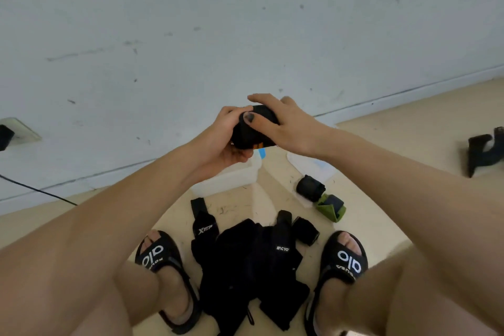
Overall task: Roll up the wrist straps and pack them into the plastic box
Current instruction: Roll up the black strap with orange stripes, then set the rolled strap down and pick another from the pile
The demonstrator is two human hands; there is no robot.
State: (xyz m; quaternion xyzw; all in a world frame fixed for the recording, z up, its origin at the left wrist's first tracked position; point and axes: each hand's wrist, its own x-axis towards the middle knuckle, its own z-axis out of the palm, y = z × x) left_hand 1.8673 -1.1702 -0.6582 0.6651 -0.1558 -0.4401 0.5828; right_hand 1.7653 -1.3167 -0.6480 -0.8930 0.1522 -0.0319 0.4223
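A: Cable (35, 189) at nine o'clock, trailing over the floor (409, 128) below the wall (245, 22). What is nearer the middle?

B: The left hand (221, 142) cups a rolled black wrist strap (252, 131) from below, fingers curled round it. The right hand (286, 123) clamps it from above, thumb pressed on the near face.

A: How does the roll lie?

B: Its long axis runs from about eleven o'clock to five, held in the air above the plastic box (231, 177), which sits on the floor just under the hands.

A: And lower down?

B: A pile of loose black straps (251, 262) at six o'clock between two sandals. At four o'clock from the hands, a rolled black strap (311, 188) rests on the box lid (313, 165), a green-and-black one (331, 207) just beside it. Another black strap (484, 151) lies at three o'clock, well apart.
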